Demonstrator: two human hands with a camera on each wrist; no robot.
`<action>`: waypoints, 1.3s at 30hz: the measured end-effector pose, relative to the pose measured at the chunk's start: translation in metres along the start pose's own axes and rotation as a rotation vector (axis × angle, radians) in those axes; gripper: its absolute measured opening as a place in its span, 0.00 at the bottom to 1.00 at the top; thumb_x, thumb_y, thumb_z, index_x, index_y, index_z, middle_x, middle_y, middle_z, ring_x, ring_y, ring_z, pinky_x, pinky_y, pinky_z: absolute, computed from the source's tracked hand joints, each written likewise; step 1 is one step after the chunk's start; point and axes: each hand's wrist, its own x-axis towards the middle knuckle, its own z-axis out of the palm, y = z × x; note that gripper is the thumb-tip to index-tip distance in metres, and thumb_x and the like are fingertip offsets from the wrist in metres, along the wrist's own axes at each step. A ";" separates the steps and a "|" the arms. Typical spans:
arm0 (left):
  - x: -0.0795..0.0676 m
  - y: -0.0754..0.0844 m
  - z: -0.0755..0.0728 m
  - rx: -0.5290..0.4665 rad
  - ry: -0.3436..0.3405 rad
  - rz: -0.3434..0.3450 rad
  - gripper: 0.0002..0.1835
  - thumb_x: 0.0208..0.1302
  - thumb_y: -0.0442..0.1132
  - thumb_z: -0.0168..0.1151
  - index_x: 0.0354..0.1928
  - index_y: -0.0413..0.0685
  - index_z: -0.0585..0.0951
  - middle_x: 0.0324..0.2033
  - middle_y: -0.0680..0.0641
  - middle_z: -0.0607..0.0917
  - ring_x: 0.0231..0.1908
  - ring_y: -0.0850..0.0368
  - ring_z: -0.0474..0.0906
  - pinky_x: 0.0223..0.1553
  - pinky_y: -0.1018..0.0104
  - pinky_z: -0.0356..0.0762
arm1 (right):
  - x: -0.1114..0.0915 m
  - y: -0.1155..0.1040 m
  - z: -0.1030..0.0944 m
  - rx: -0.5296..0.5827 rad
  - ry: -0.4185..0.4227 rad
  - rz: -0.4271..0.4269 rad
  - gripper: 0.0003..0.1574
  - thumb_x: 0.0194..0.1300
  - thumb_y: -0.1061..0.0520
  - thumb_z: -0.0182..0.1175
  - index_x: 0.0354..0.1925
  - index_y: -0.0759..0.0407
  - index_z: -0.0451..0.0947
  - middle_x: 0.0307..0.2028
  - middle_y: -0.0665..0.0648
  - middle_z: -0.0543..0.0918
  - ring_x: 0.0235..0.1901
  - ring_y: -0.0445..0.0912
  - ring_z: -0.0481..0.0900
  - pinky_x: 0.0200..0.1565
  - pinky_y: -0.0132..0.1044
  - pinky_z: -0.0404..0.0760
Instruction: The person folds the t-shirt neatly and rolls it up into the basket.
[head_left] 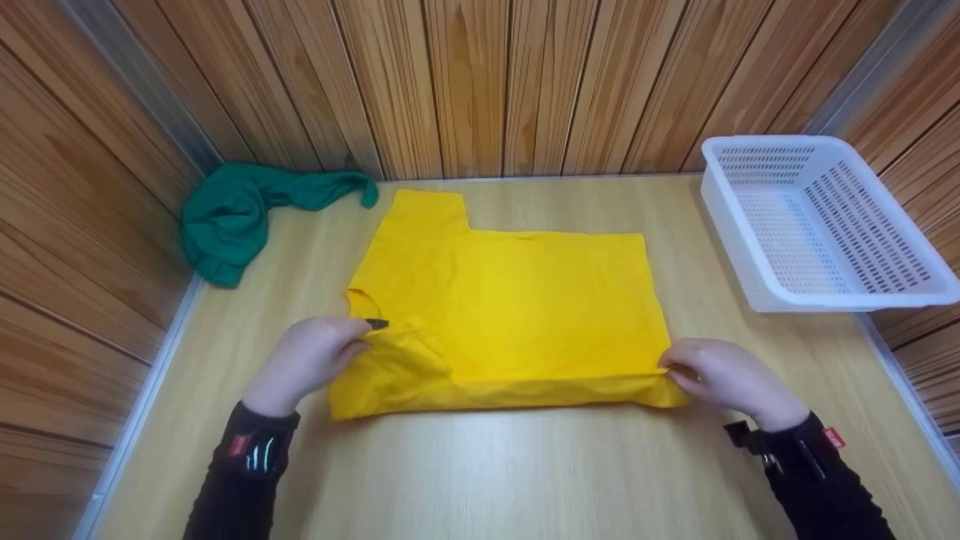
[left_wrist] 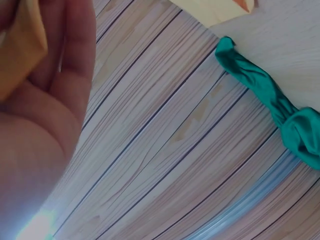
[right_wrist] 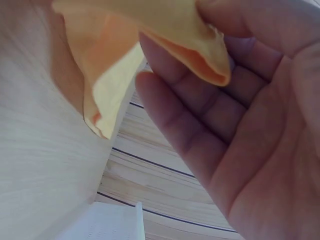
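Green cloth (head_left: pixel 225 217) left of yellow shirt (head_left: pixel 547 300); left hand (head_left: pixel 311 356) pinches the shirt beside its neckline; shirt spread on counter (head_left: pixel 480 487), fold along near side; right hand (head_left: pixel 731 379) pinches it by the hem; white basket (head_left: pixel 855 301) right of shirt

Qty: 1 shirt (head_left: pixel 555 300), 1 cloth (head_left: pixel 229 217), 1 bskt (head_left: pixel 802 247).

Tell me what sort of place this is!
Maybe a laundry-folding table, walled in by wood-look panels: a yellow shirt lies on it, with a white basket off to the right.
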 end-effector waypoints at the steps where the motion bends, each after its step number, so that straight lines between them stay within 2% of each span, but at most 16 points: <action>1: 0.004 -0.001 0.000 0.020 0.029 0.002 0.06 0.61 0.34 0.70 0.39 0.44 0.84 0.28 0.51 0.83 0.26 0.56 0.74 0.34 0.61 0.78 | 0.003 0.001 -0.001 -0.008 0.004 0.016 0.06 0.57 0.64 0.69 0.36 0.59 0.84 0.33 0.53 0.85 0.31 0.46 0.80 0.38 0.46 0.82; 6: 0.024 -0.009 0.005 0.103 0.175 0.011 0.05 0.60 0.30 0.70 0.38 0.40 0.85 0.29 0.45 0.85 0.28 0.48 0.79 0.35 0.56 0.79 | 0.019 0.008 -0.002 -0.034 0.020 0.101 0.05 0.60 0.62 0.68 0.37 0.61 0.84 0.33 0.55 0.85 0.31 0.49 0.80 0.39 0.48 0.81; 10: 0.038 -0.013 0.013 0.180 0.282 0.049 0.05 0.60 0.28 0.69 0.38 0.40 0.85 0.31 0.43 0.87 0.30 0.45 0.82 0.34 0.54 0.79 | 0.031 0.014 0.001 -0.050 0.071 0.123 0.05 0.61 0.62 0.67 0.36 0.62 0.83 0.32 0.57 0.84 0.31 0.51 0.80 0.38 0.49 0.81; 14: 0.050 -0.015 0.020 0.241 0.349 0.064 0.04 0.60 0.26 0.67 0.37 0.39 0.86 0.29 0.42 0.86 0.28 0.44 0.81 0.33 0.52 0.77 | 0.041 0.022 0.005 -0.044 0.131 0.142 0.05 0.61 0.62 0.66 0.36 0.63 0.82 0.33 0.59 0.84 0.31 0.54 0.80 0.38 0.51 0.80; 22: 0.078 -0.015 0.023 0.318 0.369 0.032 0.04 0.63 0.27 0.64 0.37 0.39 0.85 0.29 0.41 0.86 0.28 0.43 0.80 0.33 0.54 0.71 | 0.052 0.037 0.013 0.021 0.144 0.228 0.07 0.65 0.62 0.63 0.39 0.66 0.80 0.36 0.63 0.83 0.36 0.58 0.80 0.42 0.55 0.79; 27: 0.094 -0.018 0.029 0.374 0.389 0.014 0.04 0.64 0.27 0.64 0.36 0.39 0.85 0.29 0.40 0.86 0.28 0.43 0.79 0.33 0.54 0.69 | 0.054 0.042 0.022 0.087 0.180 0.289 0.07 0.68 0.63 0.60 0.41 0.68 0.78 0.37 0.66 0.81 0.38 0.59 0.79 0.45 0.56 0.78; 33: 0.107 -0.023 0.039 0.368 0.427 -0.045 0.03 0.64 0.29 0.65 0.36 0.40 0.86 0.31 0.41 0.86 0.30 0.43 0.78 0.33 0.54 0.68 | 0.057 0.048 0.034 0.162 0.217 0.369 0.08 0.70 0.63 0.59 0.41 0.69 0.76 0.37 0.67 0.79 0.37 0.59 0.76 0.45 0.56 0.75; 39: 0.121 -0.026 0.050 0.373 0.436 -0.055 0.03 0.65 0.30 0.64 0.36 0.41 0.86 0.31 0.41 0.86 0.31 0.43 0.78 0.34 0.54 0.68 | 0.057 0.052 0.045 0.164 0.178 0.413 0.09 0.72 0.60 0.57 0.42 0.69 0.75 0.37 0.66 0.77 0.36 0.58 0.74 0.44 0.55 0.75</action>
